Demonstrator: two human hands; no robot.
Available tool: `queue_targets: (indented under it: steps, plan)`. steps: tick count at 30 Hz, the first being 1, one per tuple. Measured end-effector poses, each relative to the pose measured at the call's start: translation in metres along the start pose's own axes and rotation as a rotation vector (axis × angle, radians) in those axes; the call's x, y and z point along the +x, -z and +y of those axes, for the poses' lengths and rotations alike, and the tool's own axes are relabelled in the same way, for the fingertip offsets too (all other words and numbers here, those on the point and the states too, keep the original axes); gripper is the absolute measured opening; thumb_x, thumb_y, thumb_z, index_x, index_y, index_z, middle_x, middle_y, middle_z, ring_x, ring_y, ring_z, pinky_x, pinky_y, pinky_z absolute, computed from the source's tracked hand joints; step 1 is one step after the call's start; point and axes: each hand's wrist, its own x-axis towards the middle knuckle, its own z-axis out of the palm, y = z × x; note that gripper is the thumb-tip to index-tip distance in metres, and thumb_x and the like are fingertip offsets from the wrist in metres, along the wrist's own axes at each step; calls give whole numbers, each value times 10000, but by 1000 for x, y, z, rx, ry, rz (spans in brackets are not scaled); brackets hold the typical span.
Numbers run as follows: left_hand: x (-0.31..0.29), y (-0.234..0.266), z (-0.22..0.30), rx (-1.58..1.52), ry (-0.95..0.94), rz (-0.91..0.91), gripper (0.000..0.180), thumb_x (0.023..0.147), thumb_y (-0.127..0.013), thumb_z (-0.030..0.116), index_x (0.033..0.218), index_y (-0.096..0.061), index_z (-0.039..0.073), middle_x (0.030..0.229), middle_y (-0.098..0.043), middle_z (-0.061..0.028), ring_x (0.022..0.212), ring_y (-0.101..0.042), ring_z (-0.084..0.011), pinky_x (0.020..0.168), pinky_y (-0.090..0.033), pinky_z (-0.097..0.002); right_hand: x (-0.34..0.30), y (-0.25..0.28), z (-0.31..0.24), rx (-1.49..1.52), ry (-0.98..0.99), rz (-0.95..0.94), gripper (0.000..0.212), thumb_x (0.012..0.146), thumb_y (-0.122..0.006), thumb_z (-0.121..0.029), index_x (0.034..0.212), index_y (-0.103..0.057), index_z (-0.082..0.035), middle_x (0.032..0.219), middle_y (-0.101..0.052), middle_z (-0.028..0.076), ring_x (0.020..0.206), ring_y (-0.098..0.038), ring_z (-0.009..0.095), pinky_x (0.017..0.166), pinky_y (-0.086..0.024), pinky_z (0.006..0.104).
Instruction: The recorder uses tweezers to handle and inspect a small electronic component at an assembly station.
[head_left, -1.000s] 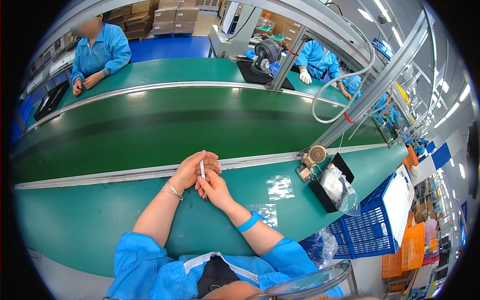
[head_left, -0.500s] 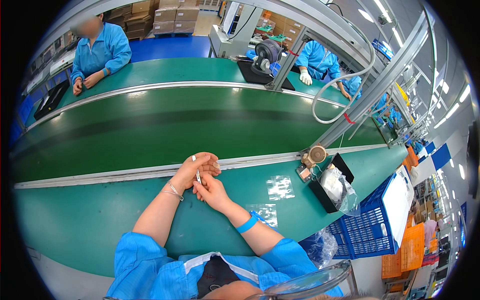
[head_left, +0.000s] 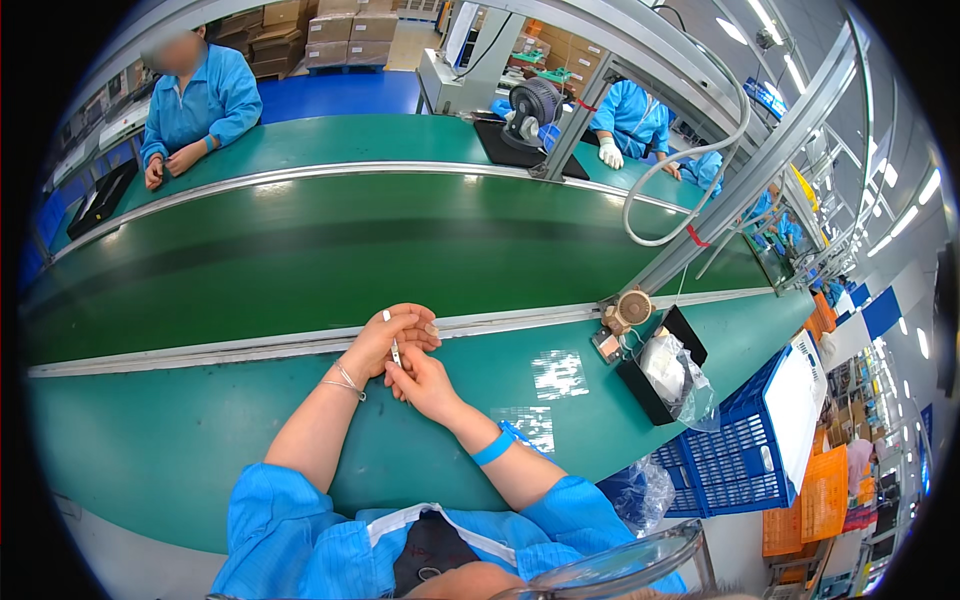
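Both of my hands are together above the near edge of the long green belt. My left hand (head_left: 374,342) is palm inward with its fingers loosely bent and apart, and a white band shows on one finger. Close against it, my right hand (head_left: 428,386) is closed, with thumb and fingers pinching a small slim silvery-white piece (head_left: 396,354). The piece points up toward the left hand's fingers; its lower end is hidden in the right hand's grip, and its exact kind is too small to tell. A blue strap (head_left: 493,448) circles my right wrist.
Two shiny gridded sheets lie on the green table, one a clear-and-white sheet (head_left: 560,375). Farther right are a small beige fan (head_left: 632,309), a black box (head_left: 645,393) with plastic bags, and a blue crate (head_left: 735,450). A metal post (head_left: 690,235) rises there. Co-workers sit across the belt.
My hands barely move and keep the same pose around the silvery piece. Across the belt, the co-worker at the far right has shifted a hand slightly.
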Motion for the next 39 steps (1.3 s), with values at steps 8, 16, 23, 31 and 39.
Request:
queue_targets:
  steps: [8, 16, 23, 31, 39]
  plan:
    - [2, 2, -2, 32, -10, -8, 204, 899, -428, 127, 975, -558, -10, 888, -608, -139, 827, -627, -263, 733, -527, -347, 0, 0, -1, -8, -3, 4, 73, 912, -476, -94, 867, -459, -40, 719, -574, 23, 567, -527, 63, 487, -417, 199]
    - [2, 2, -2, 34, -2, -15, 207, 870, -386, 63, 954, -561, -10, 890, -612, -146, 822, -627, -266, 726, -529, -348, 0, 0, -1, -19, -14, 6, 65, 912, -477, -97, 881, -468, -41, 712, -575, 17, 566, -528, 61, 488, -419, 197]
    - [1, 0, 0, 18, 8, -16, 222, 860, -365, 49, 946, -560, -12, 876, -614, -149, 812, -628, -267, 712, -531, -348, 0, 0, -2, -38, -21, 2, 50, 912, -467, -89, 909, -479, -41, 725, -576, 18, 574, -527, 63, 497, -424, 198]
    - [3, 2, -2, 35, -3, -2, 187, 893, -422, 109, 949, -559, -5, 875, -616, -144, 814, -630, -261, 718, -532, -342, 0, 0, 0, -35, -16, 0, 44, 912, -463, -79, 903, -474, -38, 723, -573, 24, 572, -527, 66, 493, -420, 198]
    - [3, 3, -3, 36, -10, -16, 176, 893, -471, 140, 951, -559, -1, 876, -617, -139, 824, -632, -259, 726, -531, -339, 0, 0, -1, -40, -10, 2, 47, 911, -462, -76, 886, -468, -37, 723, -574, 24, 569, -527, 67, 487, -418, 199]
